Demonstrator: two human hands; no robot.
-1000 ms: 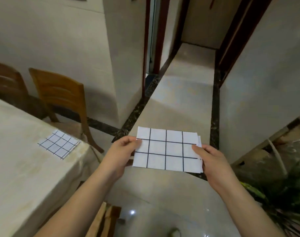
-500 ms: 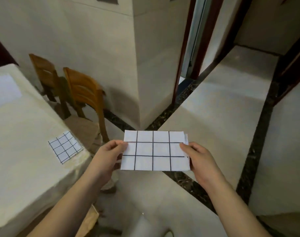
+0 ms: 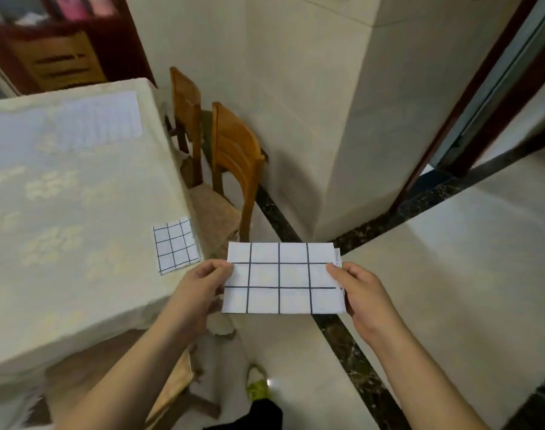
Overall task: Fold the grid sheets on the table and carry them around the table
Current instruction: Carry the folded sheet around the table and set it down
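Holding one folded grid sheet (image 3: 282, 278), perhaps layered.

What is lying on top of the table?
On the table: a small folded grid sheet near its corner and a pale sheet at the far end. Nothing else visible.

Two wooden chairs (image 3: 234, 156) stood against the wall; dark cabinet (image 3: 63, 41) behind; glossy floor (image 3: 451, 274) with dark inlay strips.
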